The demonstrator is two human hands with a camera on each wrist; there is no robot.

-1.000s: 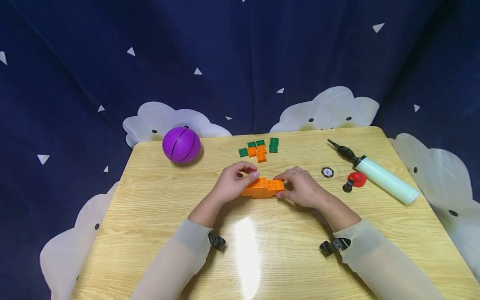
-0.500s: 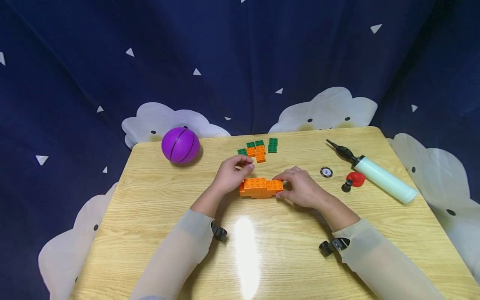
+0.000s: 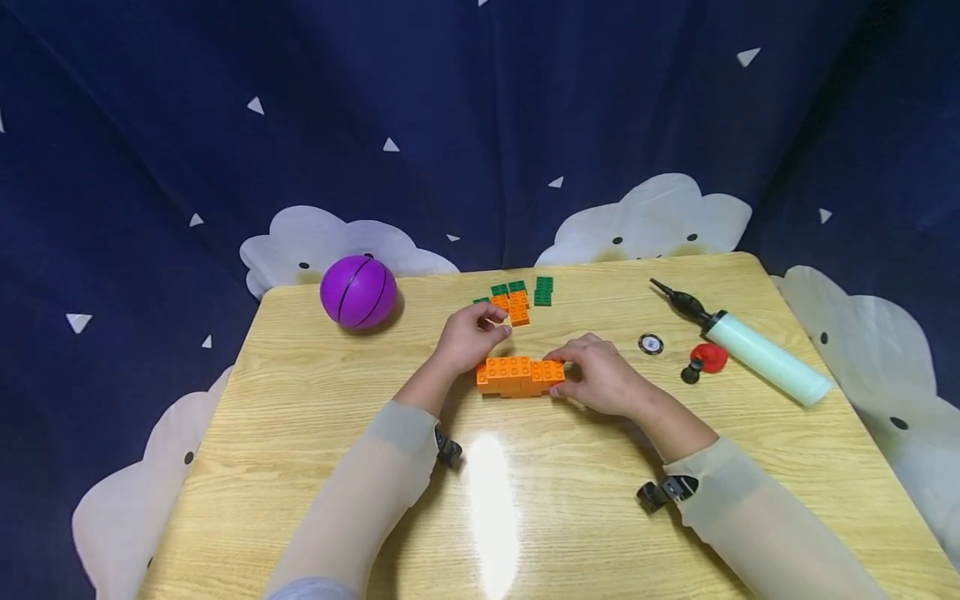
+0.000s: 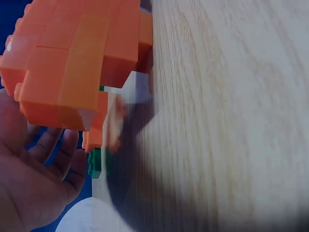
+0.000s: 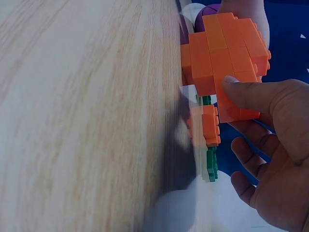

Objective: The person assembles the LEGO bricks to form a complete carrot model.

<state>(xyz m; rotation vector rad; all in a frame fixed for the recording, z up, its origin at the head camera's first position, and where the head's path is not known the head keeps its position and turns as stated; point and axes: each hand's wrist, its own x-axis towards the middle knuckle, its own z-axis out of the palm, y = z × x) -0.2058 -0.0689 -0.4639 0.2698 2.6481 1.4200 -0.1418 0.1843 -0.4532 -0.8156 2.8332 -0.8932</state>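
A stepped block of joined orange toy bricks [image 3: 517, 379] stands on the wooden table. At its right end, my right hand [image 3: 600, 375] pinches it; the right wrist view shows the thumb [image 5: 251, 94] against the side of the bricks. Loosely bent and holding nothing, my left hand [image 3: 465, 340] is just behind the block's left end. Its fingertips are close to the loose orange bricks [image 3: 519, 315], partly covering this group in the head view. Several green bricks [image 3: 543, 292] lie around those loose ones.
A purple ball [image 3: 358, 292] sits at the back left. On the right lie a pale hand pump [image 3: 765, 357] with a black nozzle, a round black-and-white chip [image 3: 651, 344], a red item [image 3: 709, 357] and a small black piece [image 3: 692, 371]. A dark blue curtain hangs behind the table.
My left hand has come off the left end of the orange block and moved away from me toward the loose bricks. My right hand keeps its pinch on the block.
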